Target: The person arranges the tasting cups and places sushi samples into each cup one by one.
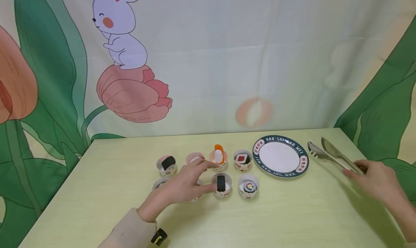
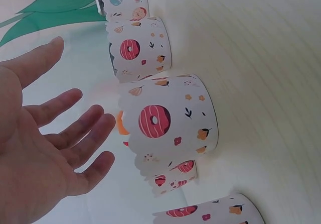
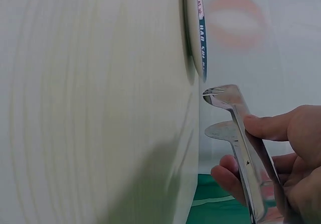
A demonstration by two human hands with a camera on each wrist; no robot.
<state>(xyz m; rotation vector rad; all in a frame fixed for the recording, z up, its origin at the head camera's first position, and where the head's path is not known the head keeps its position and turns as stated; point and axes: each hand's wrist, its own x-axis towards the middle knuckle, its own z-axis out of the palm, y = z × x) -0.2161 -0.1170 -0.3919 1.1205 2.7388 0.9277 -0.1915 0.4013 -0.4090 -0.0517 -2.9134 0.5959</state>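
My left hand point(image 1: 188, 183) hovers over several paper cups with its fingers spread and nothing in them; in the left wrist view a donut-print cup point(image 2: 175, 118) stands beside the fingertips. Each cup that shows its inside holds a toy sushi piece: an orange-topped one point(image 1: 219, 155), a black-banded one point(image 1: 221, 183) near the thumb, a round roll point(image 1: 249, 186), and a red-centred one point(image 1: 242, 158). The hand partly hides some cups. My right hand point(image 1: 378, 179) grips metal serving tongs point(image 3: 246, 153), one end forked and the other flat; their tips are apart, raised above the table.
A white plate point(image 1: 279, 157) with a dark lettered rim lies right of the cups, near the table's back edge. Another black-banded sushi piece point(image 1: 168, 163) sits in the back-left cup. Behind the pale table point(image 1: 292, 215) hangs a printed curtain point(image 1: 208, 60).
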